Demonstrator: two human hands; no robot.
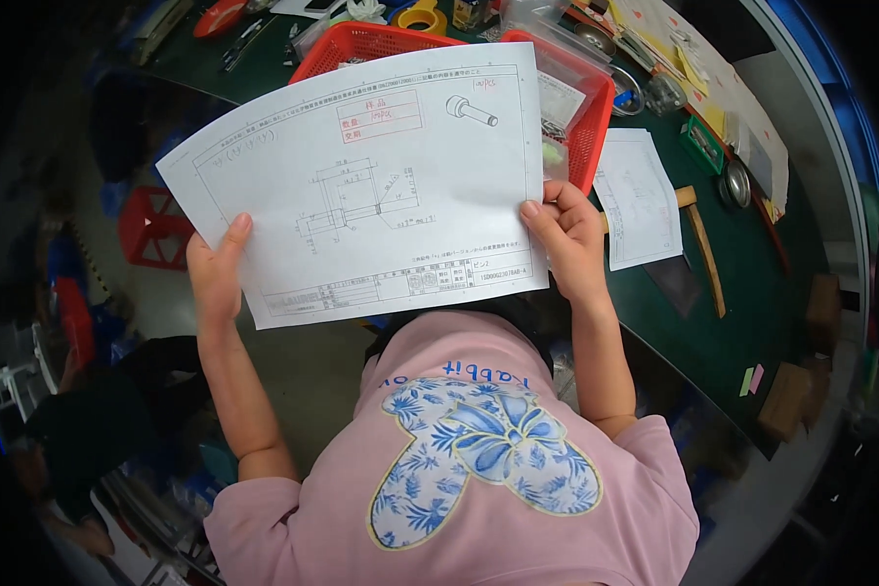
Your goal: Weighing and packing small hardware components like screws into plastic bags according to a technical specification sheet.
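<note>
A white technical drawing sheet is held up before me, showing line drawings of a pin-like part and a red stamped box. My left hand pinches its lower left edge, thumb on the front. At the right edge, my right hand grips the paper with the thumb in front and fingers curled behind. The sheet bows slightly between the hands and hides part of the red plastic baskets behind it.
On the green bench lie a wooden-handled hammer, another printed sheet, a small metal bowl and a green tray. Yellow tape sits at the back. Small cardboard boxes line the right edge. A red crate stands at left.
</note>
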